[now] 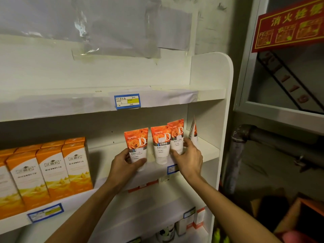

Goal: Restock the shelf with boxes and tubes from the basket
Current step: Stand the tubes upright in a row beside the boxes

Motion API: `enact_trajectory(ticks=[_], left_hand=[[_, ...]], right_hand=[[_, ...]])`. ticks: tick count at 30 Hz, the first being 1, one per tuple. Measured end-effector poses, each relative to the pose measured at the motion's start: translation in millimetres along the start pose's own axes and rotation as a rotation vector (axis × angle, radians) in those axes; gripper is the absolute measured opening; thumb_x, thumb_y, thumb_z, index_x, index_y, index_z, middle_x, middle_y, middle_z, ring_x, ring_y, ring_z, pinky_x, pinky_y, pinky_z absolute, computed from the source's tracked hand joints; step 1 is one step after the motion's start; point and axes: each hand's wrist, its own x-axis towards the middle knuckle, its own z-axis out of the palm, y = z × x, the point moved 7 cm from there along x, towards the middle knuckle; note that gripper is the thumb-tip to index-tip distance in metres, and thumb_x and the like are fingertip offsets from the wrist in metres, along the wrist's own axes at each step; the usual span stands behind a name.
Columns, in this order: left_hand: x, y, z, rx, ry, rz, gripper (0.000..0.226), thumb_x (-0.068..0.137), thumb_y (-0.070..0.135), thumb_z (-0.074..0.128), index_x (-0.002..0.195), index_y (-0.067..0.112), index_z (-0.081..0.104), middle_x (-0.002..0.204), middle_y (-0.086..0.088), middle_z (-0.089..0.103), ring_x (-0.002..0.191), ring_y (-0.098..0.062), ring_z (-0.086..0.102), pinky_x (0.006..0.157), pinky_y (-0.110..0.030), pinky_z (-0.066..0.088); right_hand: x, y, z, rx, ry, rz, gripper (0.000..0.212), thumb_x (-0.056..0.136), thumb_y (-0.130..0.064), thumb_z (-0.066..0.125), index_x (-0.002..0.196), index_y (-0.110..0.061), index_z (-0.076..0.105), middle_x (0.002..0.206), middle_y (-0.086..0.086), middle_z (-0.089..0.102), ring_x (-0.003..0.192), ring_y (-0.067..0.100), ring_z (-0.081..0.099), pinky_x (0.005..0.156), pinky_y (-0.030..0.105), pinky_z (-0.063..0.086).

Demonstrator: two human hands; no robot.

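Note:
Several orange-and-white tubes stand cap-down on the middle shelf (206,151) of a white rack. My left hand (124,163) grips the leftmost tube (136,142) around its lower part. My right hand (189,158) holds a third tube (177,135), its fingers curled around the tube's base. A second tube (160,142) stands between the two hands. A further tube (193,132) leans at the far right against the shelf's side panel. Orange-and-white boxes (50,169) stand in rows at the left of the same shelf. The basket is out of view.
The upper shelf (70,102) holds nothing and carries a blue price label (127,101). Small boxes and jars (191,221) sit on the lower shelf. To the right are a grey pipe (236,155), a red sign (289,23) and a dark floor area.

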Motion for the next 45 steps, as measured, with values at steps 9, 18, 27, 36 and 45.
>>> enact_trajectory(ticks=[9,18,27,36,45], left_hand=[[-5.1,6.0,1.1,0.017,-0.01,0.017,0.05,0.083,0.018,0.078,0.129,0.016,0.06,0.124,-0.002,0.068,0.107,-0.021,0.065,0.092,-0.036,0.054],[0.2,-1.2,0.8,0.011,-0.007,0.016,0.05,0.082,0.021,0.08,0.128,0.018,0.062,0.121,0.0,0.069,0.105,-0.019,0.067,0.094,-0.043,0.056],[1.3,-2.7,2.5,-0.044,-0.022,0.015,0.042,0.082,0.017,0.08,0.12,0.024,0.064,0.113,0.004,0.071,0.1,-0.013,0.068,0.091,-0.039,0.057],[1.9,-5.1,4.5,-0.074,-0.039,0.016,0.038,0.083,0.017,0.078,0.116,0.027,0.063,0.112,0.006,0.071,0.099,-0.014,0.069,0.088,-0.037,0.057],[3.2,-6.4,3.4,-0.113,-0.048,0.016,0.04,0.081,0.013,0.08,0.117,0.023,0.065,0.11,0.006,0.074,0.098,-0.013,0.071,0.09,-0.039,0.058]], right_hand=[[-6.8,13.5,-2.2,-0.055,0.005,0.006,0.06,0.079,-0.056,0.071,0.129,-0.029,0.051,0.119,-0.008,0.069,0.101,0.016,0.068,0.076,0.042,0.06],[2.4,37.0,-43.6,0.162,0.215,0.108,0.051,0.089,-0.04,0.064,0.132,-0.027,0.04,0.129,-0.004,0.054,0.112,0.019,0.059,0.089,0.041,0.055],[53.5,52.5,-6.4,0.338,-0.223,0.362,0.085,0.086,-0.023,0.074,0.153,-0.024,0.021,0.15,0.006,0.045,0.132,0.034,0.05,0.103,0.054,0.045],[50.3,62.1,-31.6,-0.016,-0.003,0.228,0.054,0.077,-0.044,0.079,0.122,-0.021,0.059,0.121,0.003,0.055,0.103,0.027,0.062,0.087,0.045,0.056],[35.6,59.0,-35.0,0.034,0.048,0.212,0.083,0.079,-0.04,0.079,0.145,-0.015,0.036,0.141,0.008,0.044,0.124,0.031,0.052,0.097,0.048,0.049]])
